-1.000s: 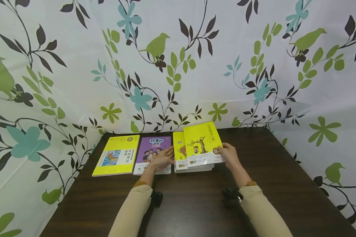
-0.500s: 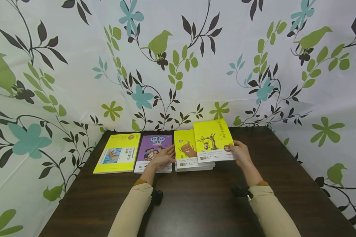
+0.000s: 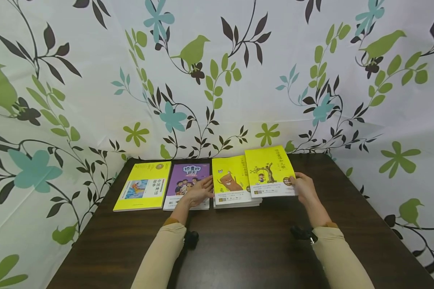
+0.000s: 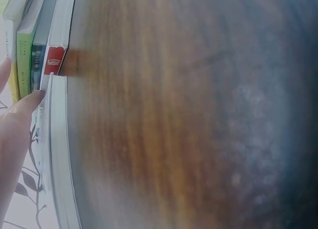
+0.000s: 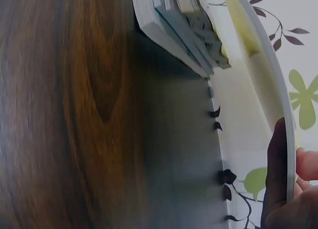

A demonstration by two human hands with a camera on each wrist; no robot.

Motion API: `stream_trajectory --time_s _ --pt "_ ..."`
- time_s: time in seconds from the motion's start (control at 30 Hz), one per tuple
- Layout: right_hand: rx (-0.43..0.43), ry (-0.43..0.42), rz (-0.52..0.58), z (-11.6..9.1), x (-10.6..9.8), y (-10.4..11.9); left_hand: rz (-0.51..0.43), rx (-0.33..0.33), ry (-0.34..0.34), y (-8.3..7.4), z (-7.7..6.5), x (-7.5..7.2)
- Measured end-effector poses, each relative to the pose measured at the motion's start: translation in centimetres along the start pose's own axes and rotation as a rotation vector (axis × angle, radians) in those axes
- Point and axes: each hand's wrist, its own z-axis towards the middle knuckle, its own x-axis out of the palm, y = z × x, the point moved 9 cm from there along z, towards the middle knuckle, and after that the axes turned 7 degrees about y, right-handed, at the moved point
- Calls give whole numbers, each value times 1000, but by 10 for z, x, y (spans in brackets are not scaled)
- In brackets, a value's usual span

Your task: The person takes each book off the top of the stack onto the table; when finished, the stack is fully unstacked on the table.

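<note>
My right hand (image 3: pixel 306 190) grips the right edge of a thin yellow picture-covered book (image 3: pixel 269 170) with a tree and swing on it. In the right wrist view this book (image 5: pixel 278 80) is lifted, with the thumb on one side and fingers on the other. Its left part overlaps a stack topped by a yellow book with a brown cartoon animal (image 3: pixel 228 184). My left hand (image 3: pixel 198 193) lies over a purple book (image 3: pixel 182 180), fingertips at the stack's left side. Up close in the left wrist view, a fingertip touches the stacked spines (image 4: pixel 37 50).
Another yellow book (image 3: pixel 144 178) lies flat at the far left, beside the purple one. All rest near the back edge of the dark wooden table (image 3: pixel 235 245). A leaf-and-bird patterned cloth (image 3: pixel 238 100) hangs behind and at both sides.
My right hand has moved the tree-and-swing book rightward across the stack, uncovering more of the animal-cover book. The left hand has stayed at the stack's left side.
</note>
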Motion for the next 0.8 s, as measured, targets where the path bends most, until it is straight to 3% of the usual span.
stream_trajectory --time_s 0.6,0.8 --pt "32 -2 -29 6 -32 -18 12 -7 2 1 0 -1" --pt "97 19 -57 12 -35 -25 17 0 12 -2 -2 0"
